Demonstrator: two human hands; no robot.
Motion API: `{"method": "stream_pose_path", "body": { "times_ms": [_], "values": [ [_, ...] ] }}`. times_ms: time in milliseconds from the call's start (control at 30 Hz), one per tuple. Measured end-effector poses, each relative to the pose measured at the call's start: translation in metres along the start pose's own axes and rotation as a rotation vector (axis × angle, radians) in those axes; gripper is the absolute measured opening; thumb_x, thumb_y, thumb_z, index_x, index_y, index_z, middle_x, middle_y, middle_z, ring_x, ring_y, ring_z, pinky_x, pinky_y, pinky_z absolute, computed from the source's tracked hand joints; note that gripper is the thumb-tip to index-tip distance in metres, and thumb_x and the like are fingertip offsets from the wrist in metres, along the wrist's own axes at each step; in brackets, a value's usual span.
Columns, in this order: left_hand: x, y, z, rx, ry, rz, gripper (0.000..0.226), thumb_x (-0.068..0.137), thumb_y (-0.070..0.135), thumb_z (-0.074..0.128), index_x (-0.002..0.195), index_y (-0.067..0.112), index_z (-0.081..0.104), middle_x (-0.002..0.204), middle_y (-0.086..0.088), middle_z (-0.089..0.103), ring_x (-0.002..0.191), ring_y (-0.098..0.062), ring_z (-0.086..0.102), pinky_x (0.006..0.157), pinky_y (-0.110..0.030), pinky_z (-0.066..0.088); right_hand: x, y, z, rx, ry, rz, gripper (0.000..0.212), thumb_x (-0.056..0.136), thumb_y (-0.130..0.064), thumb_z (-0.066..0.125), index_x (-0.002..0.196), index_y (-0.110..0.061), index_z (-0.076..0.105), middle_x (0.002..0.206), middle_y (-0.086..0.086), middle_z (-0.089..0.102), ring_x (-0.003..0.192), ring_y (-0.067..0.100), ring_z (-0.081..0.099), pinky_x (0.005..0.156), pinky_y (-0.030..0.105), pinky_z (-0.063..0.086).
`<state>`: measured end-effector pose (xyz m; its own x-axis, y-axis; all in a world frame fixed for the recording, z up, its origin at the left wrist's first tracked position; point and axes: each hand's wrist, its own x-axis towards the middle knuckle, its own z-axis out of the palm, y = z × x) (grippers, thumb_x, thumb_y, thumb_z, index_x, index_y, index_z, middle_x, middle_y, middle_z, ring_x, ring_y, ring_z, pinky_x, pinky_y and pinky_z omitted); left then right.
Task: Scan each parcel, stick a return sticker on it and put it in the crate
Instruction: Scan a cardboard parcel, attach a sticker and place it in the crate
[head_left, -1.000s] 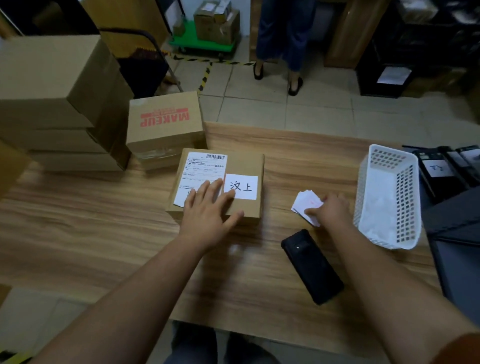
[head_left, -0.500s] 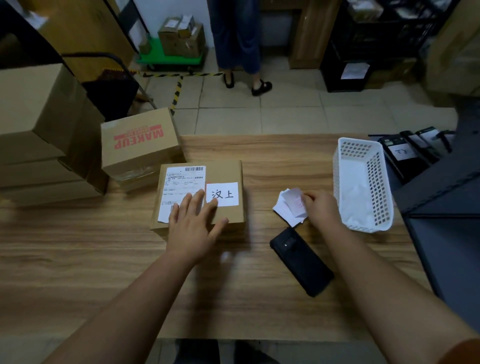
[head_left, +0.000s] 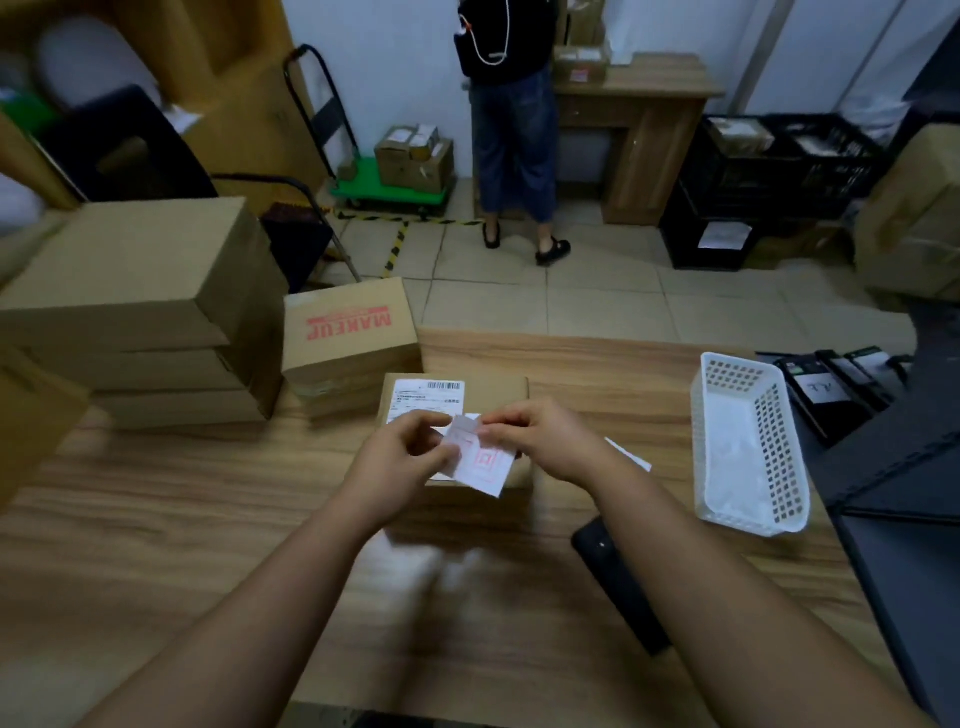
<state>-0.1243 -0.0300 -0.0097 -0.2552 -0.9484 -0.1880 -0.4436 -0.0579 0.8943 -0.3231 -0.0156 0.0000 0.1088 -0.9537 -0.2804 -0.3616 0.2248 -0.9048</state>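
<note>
My left hand (head_left: 402, 457) and right hand (head_left: 540, 441) both pinch a white return sticker with red print (head_left: 480, 460) just above the small brown cardboard parcel (head_left: 498, 395). Not yet stuck, I judge; crating remains. Right of the parcel lies the black handheld scanner (head_left: 618, 582).

brown parcel (head_left: 498, 397) flat on table, labelled top, red-printed white sticker (head_left: 480, 460) held above

Red "MAKEUP", upside down, on cardboard box (head_left: 349, 325) top.
</note>
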Motion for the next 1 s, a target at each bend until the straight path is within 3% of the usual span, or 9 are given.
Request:
{"method": "stream_pose_path", "body": {
  "times_ms": [100, 200, 300, 400, 567, 633, 700, 900, 1000],
  "values": [
    [-0.004, -0.005, -0.012, -0.199, 0.157, -0.094, 0.007, 0.084, 0.004, 0.071, 0.088, 0.009, 0.069, 0.076, -0.004, 0.069, 0.069, -0.014, 0.063, 0.065, -0.032, 0.052, 0.001, -0.010, 0.017, 0.084, 0.032, -0.013, 0.022, 0.091, -0.022, 0.067, 0.113, -0.023, 0.071, 0.082, -0.012, 0.069, 0.068, 0.004, 0.056, 0.063, 0.012, 0.045],
    [-0.006, -0.003, -0.023, -0.325, 0.254, -0.139, 0.007, 0.086, 0.009, 0.070, 0.091, 0.007, 0.066, 0.087, -0.008, 0.071, 0.079, -0.022, 0.068, 0.066, -0.030, 0.054, 0.000, -0.011, 0.027, 0.189, 0.013, 0.015, 0.016, 0.088, -0.016, 0.070, 0.103, -0.021, 0.070, 0.084, -0.007, 0.070, 0.069, 0.006, 0.058, 0.064, 0.019, 0.042],
    [-0.006, -0.001, -0.028, -0.380, 0.264, -0.151, 0.008, 0.088, 0.012, 0.070, 0.093, 0.008, 0.065, 0.095, -0.010, 0.073, 0.086, -0.020, 0.069, 0.067, -0.029, 0.055, -0.001, -0.011, 0.033, 0.302, 0.058, 0.059, 0.013, 0.087, -0.007, 0.069, 0.100, -0.008, 0.069, 0.078, -0.002, 0.069, 0.065, 0.009, 0.060, 0.062, 0.021, 0.041],
    [-0.005, 0.002, -0.026, -0.397, 0.240, -0.130, 0.015, 0.087, 0.011, 0.071, 0.101, 0.010, 0.064, 0.093, -0.010, 0.070, 0.083, -0.017, 0.067, 0.062, -0.025, 0.052, -0.004, -0.013, 0.032, 0.379, 0.101, 0.056, 0.009, 0.088, -0.006, 0.066, 0.093, -0.011, 0.072, 0.077, 0.000, 0.066, 0.063, 0.010, 0.055, 0.061, 0.022, 0.040],
    [-0.003, 0.009, -0.024, -0.426, 0.204, -0.086, 0.016, 0.089, 0.008, 0.068, 0.102, 0.015, 0.063, 0.093, -0.012, 0.071, 0.094, -0.022, 0.071, 0.069, -0.037, 0.059, -0.016, -0.013, 0.023, 0.449, 0.081, 0.062, 0.011, 0.089, -0.008, 0.067, 0.097, -0.012, 0.073, 0.082, 0.003, 0.069, 0.068, 0.011, 0.058, 0.065, 0.023, 0.042],
    [-0.001, 0.015, -0.024, -0.438, 0.201, -0.066, 0.016, 0.089, 0.007, 0.067, 0.101, 0.017, 0.063, 0.091, -0.016, 0.069, 0.093, -0.024, 0.070, 0.077, -0.046, 0.058, -0.020, -0.013, 0.019, 0.513, 0.046, 0.079, 0.017, 0.088, -0.007, 0.067, 0.102, -0.013, 0.071, 0.086, 0.001, 0.071, 0.072, 0.011, 0.060, 0.068, 0.023, 0.042],
    [0.002, 0.019, -0.023, -0.440, 0.207, -0.028, 0.020, 0.089, 0.006, 0.067, 0.103, 0.019, 0.062, 0.082, -0.010, 0.063, 0.087, -0.023, 0.068, 0.079, -0.046, 0.057, -0.024, -0.012, 0.015, 0.509, 0.042, 0.091, 0.020, 0.086, -0.006, 0.068, 0.104, -0.015, 0.070, 0.091, 0.001, 0.072, 0.074, 0.010, 0.060, 0.071, 0.025, 0.043],
    [0.011, 0.024, -0.019, -0.359, 0.179, 0.007, 0.027, 0.086, 0.008, 0.069, 0.109, 0.019, 0.060, 0.088, -0.005, 0.061, 0.091, -0.023, 0.064, 0.079, -0.042, 0.054, -0.028, -0.009, 0.014, 0.503, 0.125, 0.083, 0.005, 0.088, -0.009, 0.067, 0.093, -0.009, 0.069, 0.085, 0.001, 0.073, 0.072, 0.009, 0.061, 0.068, 0.024, 0.042],
    [0.014, 0.020, -0.018, 0.082, 0.305, 0.299, 0.035, 0.080, 0.023, 0.073, 0.113, 0.025, 0.061, 0.115, 0.005, 0.057, 0.109, -0.018, 0.054, 0.091, -0.034, 0.045, -0.026, -0.009, 0.014, 0.439, 0.189, 0.075, 0.005, 0.089, -0.011, 0.067, 0.086, -0.014, 0.066, 0.079, -0.003, 0.072, 0.069, 0.008, 0.060, 0.062, 0.020, 0.040]
  ]
}}
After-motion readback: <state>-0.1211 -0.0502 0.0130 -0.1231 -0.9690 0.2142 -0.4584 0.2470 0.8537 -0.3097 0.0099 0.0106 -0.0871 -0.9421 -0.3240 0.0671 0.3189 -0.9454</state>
